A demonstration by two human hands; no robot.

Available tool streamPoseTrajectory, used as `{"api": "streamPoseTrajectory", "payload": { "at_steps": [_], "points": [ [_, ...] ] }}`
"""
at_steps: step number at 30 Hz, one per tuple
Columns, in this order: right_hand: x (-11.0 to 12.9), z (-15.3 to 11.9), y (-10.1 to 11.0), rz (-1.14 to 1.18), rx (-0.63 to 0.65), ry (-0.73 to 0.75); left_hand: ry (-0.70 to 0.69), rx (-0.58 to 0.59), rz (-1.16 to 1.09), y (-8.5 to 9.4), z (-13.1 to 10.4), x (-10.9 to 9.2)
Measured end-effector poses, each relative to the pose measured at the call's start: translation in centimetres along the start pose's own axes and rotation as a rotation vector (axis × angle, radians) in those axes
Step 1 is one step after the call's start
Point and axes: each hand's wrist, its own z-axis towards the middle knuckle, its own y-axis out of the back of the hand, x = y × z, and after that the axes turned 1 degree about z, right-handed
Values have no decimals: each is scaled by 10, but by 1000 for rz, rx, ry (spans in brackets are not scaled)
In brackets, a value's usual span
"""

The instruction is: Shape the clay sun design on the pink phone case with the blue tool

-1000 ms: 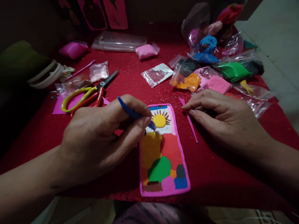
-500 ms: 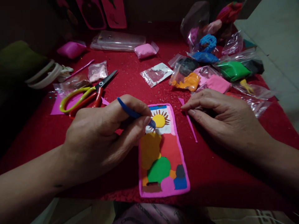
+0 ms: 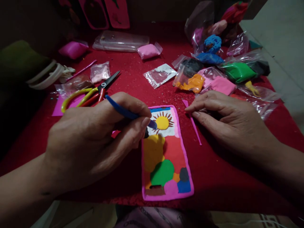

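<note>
My left hand (image 3: 102, 133) pinches a blue modelling tool (image 3: 120, 109) between thumb and fingers. The tool's flat tip is over the white area beside the yellow clay sun (image 3: 162, 123), among its thin brown rays. This sun belongs to a clay-covered panel (image 3: 171, 148) that looks like a phone case, with a pink rim and patches of yellow, red, green, blue and brown. To the right, my right hand (image 3: 220, 118) holds a thin pink modelling tool (image 3: 195, 129) near its flared end. That tool points down toward the red cloth, next to the panel's right edge.
Scissors (image 3: 104, 85) with yellow and red handles lie behind my left hand. Bags of orange clay (image 3: 190, 83), green clay (image 3: 239, 72) and pink clay (image 3: 149, 51) rest on the red cloth (image 3: 128, 63). Clear plastic cases (image 3: 121, 41) lie at the back.
My left hand has drawn back slightly to the left with the blue tool, uncovering more of the sun's left rays and a dark patch at the panel's edge. My right hand stays nearly still.
</note>
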Motion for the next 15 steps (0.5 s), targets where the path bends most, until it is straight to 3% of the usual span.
{"api": "streamPoseTrajectory", "payload": {
  "at_steps": [9, 15],
  "points": [
    [2, 3, -2, -2, 17, -17, -110, 55, -87, -2, 1, 5],
    [1, 4, -2, 17, 9, -18, -96, 72, -87, -3, -1, 8]
  ]
}}
